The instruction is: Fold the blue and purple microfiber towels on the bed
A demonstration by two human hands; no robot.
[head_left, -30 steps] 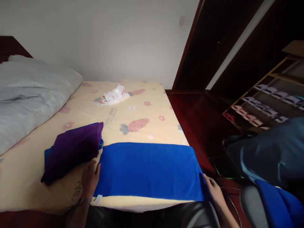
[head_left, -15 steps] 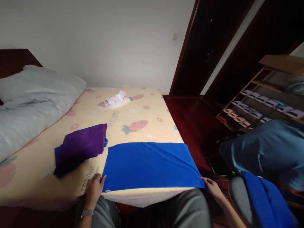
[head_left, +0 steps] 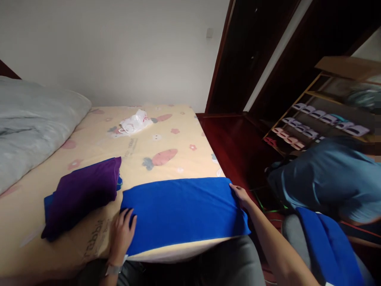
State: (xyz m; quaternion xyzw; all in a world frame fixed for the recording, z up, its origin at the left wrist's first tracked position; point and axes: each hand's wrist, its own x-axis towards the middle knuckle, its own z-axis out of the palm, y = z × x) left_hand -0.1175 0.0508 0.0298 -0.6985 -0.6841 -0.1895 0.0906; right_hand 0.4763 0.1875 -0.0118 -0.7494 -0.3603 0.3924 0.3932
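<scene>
A blue towel (head_left: 178, 214), doubled into a long rectangle, lies across the near edge of the bed. On its left edge rests my left hand (head_left: 122, 234), fingers spread and lying on the cloth. My right hand (head_left: 239, 194) reaches to the far right corner, its fingers closed on the cloth there. The near right corner sags past the bed's edge. Left of the towel is a pile of folded cloths, a purple one (head_left: 86, 194) on top with blue ones showing under it.
A white plastic bag (head_left: 136, 122) and a grey quilt (head_left: 38, 123) lie on the patterned bed sheet (head_left: 193, 163). At right, a person in a blue-grey shirt (head_left: 327, 178) bends near a grey seat with another blue cloth (head_left: 327, 242). Behind stands a shoe rack (head_left: 315, 97).
My right hand has moved from the towel's near right corner up to its far right corner. My left hand has gone from gripping the near left corner to resting spread on the left edge.
</scene>
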